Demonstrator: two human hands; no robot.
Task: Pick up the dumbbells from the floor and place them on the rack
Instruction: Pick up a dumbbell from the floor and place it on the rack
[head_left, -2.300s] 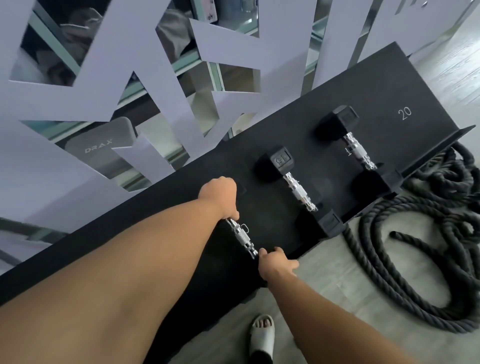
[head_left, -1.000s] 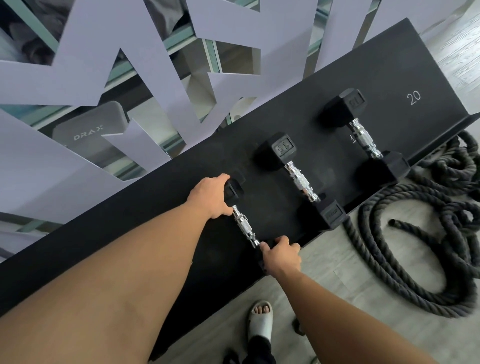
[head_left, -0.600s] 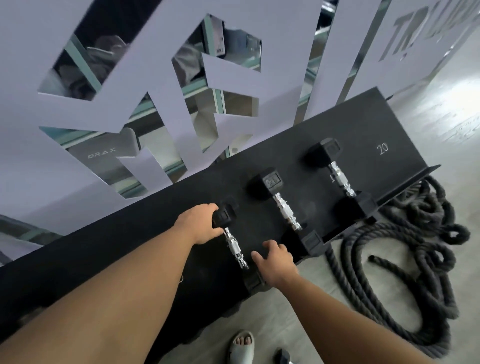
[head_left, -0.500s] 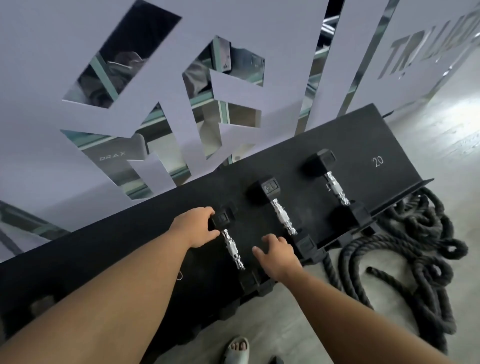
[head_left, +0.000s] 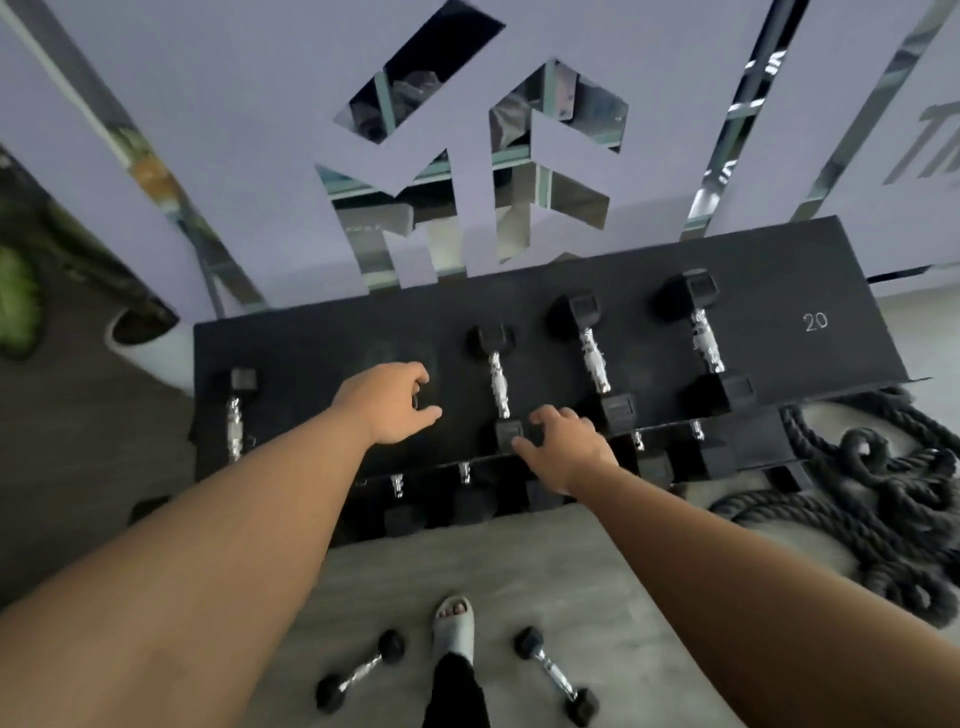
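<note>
While both arms reach forward over the rack, the scene runs near to far like this:

Floor, nearest: two small dumbbells lie on the grey floor, the left floor dumbbell (head_left: 360, 671) and the right floor dumbbell (head_left: 556, 675), either side of a foot in a pale slipper (head_left: 453, 626).
Rope: a coil of thick black rope (head_left: 878, 499) lies on the floor at the right, beside the rack's end.
Lower shelf: chrome handles and black heads of more dumbbells (head_left: 465, 491) peek out under the top shelf's front edge.
Right hand (head_left: 561, 449): fingers loosely spread, holding nothing, touching or just over the near head of the middle dumbbell (head_left: 497, 384); contact cannot be told.
Left hand (head_left: 392, 402): fingers curled but empty, above bare shelf just left of that dumbbell.
Rack (head_left: 322, 353): black top shelf carrying four dumbbells lying front to back: the middle one, two larger ones (head_left: 592, 358) (head_left: 704, 340) to its right, and one (head_left: 235, 415) at the far left.
Marking: a white "20" (head_left: 814, 322) at the shelf's right.
Farthest: a pale cut-out wall panel (head_left: 260, 104).
</note>
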